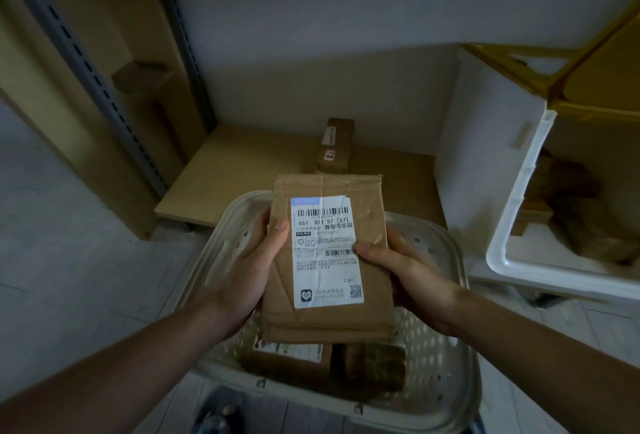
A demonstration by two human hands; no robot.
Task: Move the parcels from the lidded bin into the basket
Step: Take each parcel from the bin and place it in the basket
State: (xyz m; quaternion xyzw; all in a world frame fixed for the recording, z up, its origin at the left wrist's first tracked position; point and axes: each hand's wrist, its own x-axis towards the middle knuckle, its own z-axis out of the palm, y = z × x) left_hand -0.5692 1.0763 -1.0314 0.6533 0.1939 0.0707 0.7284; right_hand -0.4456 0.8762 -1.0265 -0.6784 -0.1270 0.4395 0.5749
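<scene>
Head view: left hand (254,269) and right hand (403,269) clasp the parcel's (329,257) side edges — held level over the basket (446,350), probably for lowering in

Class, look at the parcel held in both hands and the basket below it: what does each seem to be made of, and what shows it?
Parcel: seemingly brown corrugated cardboard, matte, creased, with a torn top edge and a white paper label. Basket: probably moulded plastic, cream, slightly glossy, with punched holes and a rounded rim.

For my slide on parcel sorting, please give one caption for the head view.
Both hands, left and right, hold a labelled parcel above the basket.
</scene>
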